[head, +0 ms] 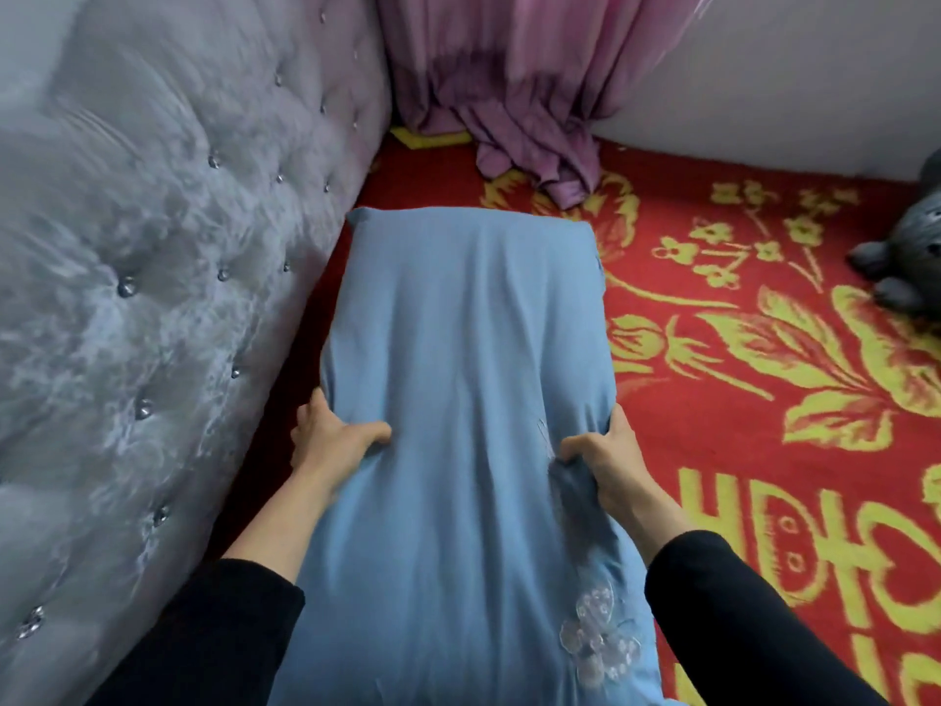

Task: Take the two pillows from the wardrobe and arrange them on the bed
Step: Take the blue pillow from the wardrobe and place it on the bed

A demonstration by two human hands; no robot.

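A long light-blue pillow (468, 359) with a pale embroidered flower near its lower right corner stretches away from me over the bed. My left hand (331, 435) grips its left edge, thumb pressed into the cover. My right hand (606, 456) pinches the right edge, bunching the fabric. The pillow's far end reaches toward the corner by the headboard. Only one pillow is in view. The bed is covered with a red blanket (738, 349) patterned with yellow flowers.
A grey tufted headboard (153, 277) with crystal buttons runs along the left. Pink curtains (529, 94) hang at the far corner, their hem lying on the blanket. A dark grey plush toy (906, 257) sits at the right edge, below a white wall.
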